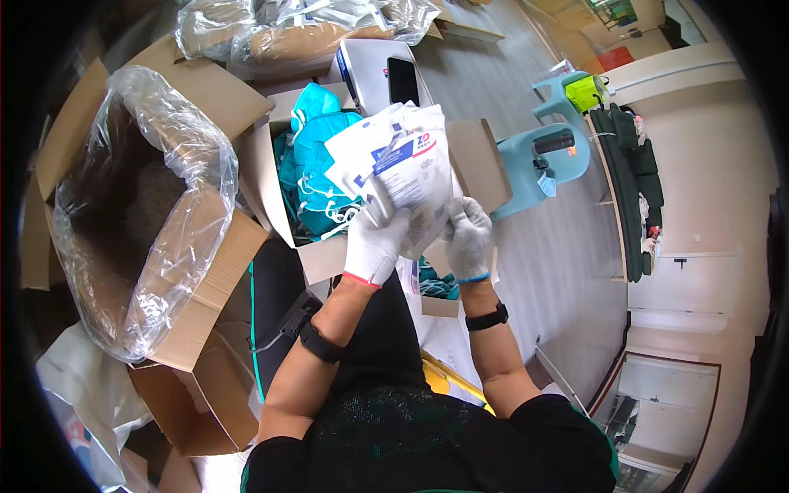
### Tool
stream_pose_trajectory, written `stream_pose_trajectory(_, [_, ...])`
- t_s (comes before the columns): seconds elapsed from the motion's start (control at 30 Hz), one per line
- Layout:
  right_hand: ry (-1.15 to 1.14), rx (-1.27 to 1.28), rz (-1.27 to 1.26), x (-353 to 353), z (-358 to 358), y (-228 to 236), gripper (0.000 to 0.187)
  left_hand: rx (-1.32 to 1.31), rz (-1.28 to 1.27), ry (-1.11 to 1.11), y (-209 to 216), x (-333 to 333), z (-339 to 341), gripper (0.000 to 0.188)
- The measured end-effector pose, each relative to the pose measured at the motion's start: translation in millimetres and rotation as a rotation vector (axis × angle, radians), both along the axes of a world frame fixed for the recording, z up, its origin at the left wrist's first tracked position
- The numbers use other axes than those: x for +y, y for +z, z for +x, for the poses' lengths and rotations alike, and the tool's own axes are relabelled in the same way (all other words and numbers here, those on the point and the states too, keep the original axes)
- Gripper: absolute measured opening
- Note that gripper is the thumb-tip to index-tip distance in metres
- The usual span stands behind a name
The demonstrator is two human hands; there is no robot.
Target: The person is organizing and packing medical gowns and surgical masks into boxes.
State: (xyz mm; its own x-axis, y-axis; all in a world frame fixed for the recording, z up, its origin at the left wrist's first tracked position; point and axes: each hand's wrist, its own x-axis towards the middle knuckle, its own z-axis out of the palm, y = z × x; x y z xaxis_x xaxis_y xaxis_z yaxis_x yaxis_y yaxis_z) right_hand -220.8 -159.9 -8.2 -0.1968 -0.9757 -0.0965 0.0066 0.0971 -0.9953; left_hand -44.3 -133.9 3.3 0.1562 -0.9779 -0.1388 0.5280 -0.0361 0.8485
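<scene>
My left hand [375, 246], in a white knit glove with a red cuff, grips a fanned stack of white flat packets [415, 168] with blue and red print. At the packets' lower right edge, my right hand [468, 240] has its gloved fingers curled in a pinch; its cuff is blue. The fingertips are partly hidden against the packets. Just beyond my left hand stands an open cardboard box [279, 201] filled with teal folded face masks [316, 168] with white straps. More teal masks [437, 283] show in a smaller box below my hands.
On the left stands a large open carton lined with clear plastic [193, 156]. A smaller open carton [197, 403] sits nearer me. A black phone [403, 80] lies on a white box [362, 62]. Light blue stools [530, 168] stand at right, one holding a dark cylindrical object.
</scene>
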Motion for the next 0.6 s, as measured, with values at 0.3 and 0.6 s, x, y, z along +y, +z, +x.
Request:
stream_pose_trajectory(0.3, [0.387, 0.122, -0.037, 5, 34, 39, 0.031, -0.273, 0.201, -0.036, -23, 4, 22, 0.009])
stream_pose_trajectory(0.6, [0.115, 0.232, -0.25, -107, 78, 42, 0.014, -0.832, 0.024, 0.398, -63, 10, 104, 0.01])
